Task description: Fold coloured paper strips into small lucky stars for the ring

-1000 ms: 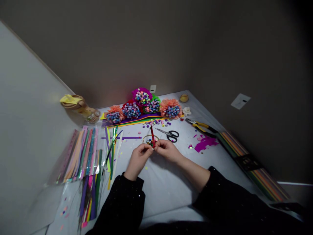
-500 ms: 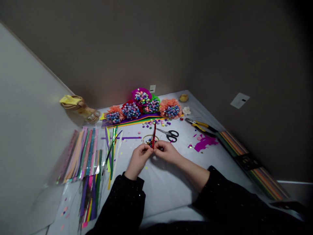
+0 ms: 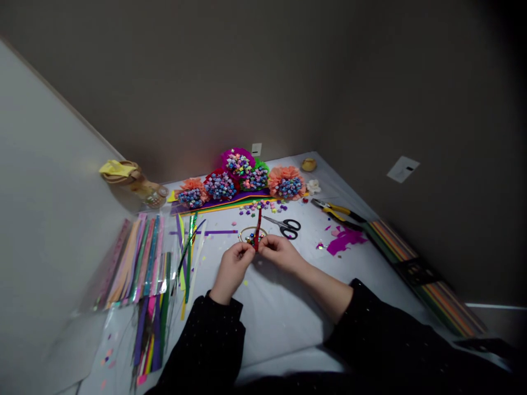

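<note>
A shiny red paper strip (image 3: 258,229) stands up from between my two hands, its lower end at the fingertips. My left hand (image 3: 234,269) pinches that end from the left. From the right, my right hand (image 3: 282,255) closes its fingers on the same end. Just beyond the fingertips sits a round, gold-rimmed container (image 3: 242,232) with small colourful folded stars in it, partly hidden by the strip and fingers. Black-handled scissors (image 3: 288,226) lie right behind my right hand. Small paper stars (image 3: 265,206) are scattered farther back.
Paper-flower bunches filled with stars (image 3: 222,185) line the back. Loose strips (image 3: 191,258) and bagged strips (image 3: 135,258) lie left. Yellow-black pliers (image 3: 340,214), magenta paper scraps (image 3: 348,240) and a pack of striped paper (image 3: 420,274) are right. Walls bound the table behind and right.
The red strip and both fingertips have shifted very slightly to the left. Both hands keep their grip on the strip's lower end; the other things stay where they were.
</note>
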Available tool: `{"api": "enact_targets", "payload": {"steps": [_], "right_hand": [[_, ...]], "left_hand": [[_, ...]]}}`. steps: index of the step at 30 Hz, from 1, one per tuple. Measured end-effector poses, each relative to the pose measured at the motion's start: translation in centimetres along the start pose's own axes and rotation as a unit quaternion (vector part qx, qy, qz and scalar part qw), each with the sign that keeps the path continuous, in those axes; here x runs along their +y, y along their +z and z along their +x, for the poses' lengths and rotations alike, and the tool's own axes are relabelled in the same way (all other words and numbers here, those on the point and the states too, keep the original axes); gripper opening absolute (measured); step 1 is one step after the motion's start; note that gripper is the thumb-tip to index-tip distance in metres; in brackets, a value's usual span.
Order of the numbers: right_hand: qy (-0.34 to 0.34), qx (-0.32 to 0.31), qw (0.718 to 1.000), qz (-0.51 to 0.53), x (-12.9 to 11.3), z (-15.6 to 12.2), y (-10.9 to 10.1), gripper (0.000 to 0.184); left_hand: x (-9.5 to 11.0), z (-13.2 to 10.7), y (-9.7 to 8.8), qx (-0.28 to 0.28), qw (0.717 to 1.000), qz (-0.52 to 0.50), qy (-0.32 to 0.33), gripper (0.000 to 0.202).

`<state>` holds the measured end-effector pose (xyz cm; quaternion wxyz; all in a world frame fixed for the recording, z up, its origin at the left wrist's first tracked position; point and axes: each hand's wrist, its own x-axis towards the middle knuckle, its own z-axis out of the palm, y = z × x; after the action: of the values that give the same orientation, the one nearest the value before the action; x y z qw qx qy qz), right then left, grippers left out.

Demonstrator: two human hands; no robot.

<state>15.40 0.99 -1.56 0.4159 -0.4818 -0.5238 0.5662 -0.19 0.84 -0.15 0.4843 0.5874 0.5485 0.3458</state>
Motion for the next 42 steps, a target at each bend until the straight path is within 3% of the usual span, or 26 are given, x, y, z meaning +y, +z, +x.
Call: {"api": "enact_targets", "payload": {"steps": [2,5,8,11,17,26,31,35,38,42], "right_hand": [[-0.032,0.046,0.997,-0.052,-0.3,-0.3,-0.1,0.011],[-0.136,0.111,0.973,-0.151,-0.9,-0.9,-0.1,0.009],[-0.221,0.117,0.948,-0.197,-1.1,-1.4,0.0,0.009],[-0.244,0.102,0.943,-0.202,-1.1,-1.4,0.1,0.01],[-0.207,0.087,0.956,-0.19,-1.1,-1.1,0.1,0.01],[-0.111,0.064,0.978,-0.166,-1.0,-0.9,0.2,0.006],[-0.051,0.044,0.996,-0.065,-0.8,-0.6,0.2,0.008],[-0.039,0.034,0.999,-0.002,-0.7,-0.6,-0.1,0.014],[-0.046,0.023,0.999,-0.003,-0.7,-0.8,-0.2,0.016],[-0.06,0.016,0.998,-0.015,-0.7,-0.9,-0.3,0.014]], "left_hand": [[0.1,0.0,-0.1,0.01,1.0,0.017,0.016,0.015],[0.5,-0.2,-0.1,0.031,0.996,0.056,0.068,0.012],[0.8,-0.4,0.0,0.041,0.987,0.09,0.13,0.012],[0.6,-0.5,-0.1,0.037,0.979,0.109,0.169,0.013],[0.3,-0.5,-0.3,0.032,0.969,0.125,0.209,0.011],[0.4,-0.8,0.0,0.047,0.964,0.163,0.205,0.011],[0.4,-0.9,0.3,0.081,0.959,0.179,0.206,0.011],[0.7,-1.1,0.2,0.123,0.948,0.182,0.232,0.011],[0.7,-1.0,0.3,0.096,0.938,0.195,0.269,0.011],[0.6,-1.0,0.5,0.071,0.952,0.17,0.244,0.01]]}}
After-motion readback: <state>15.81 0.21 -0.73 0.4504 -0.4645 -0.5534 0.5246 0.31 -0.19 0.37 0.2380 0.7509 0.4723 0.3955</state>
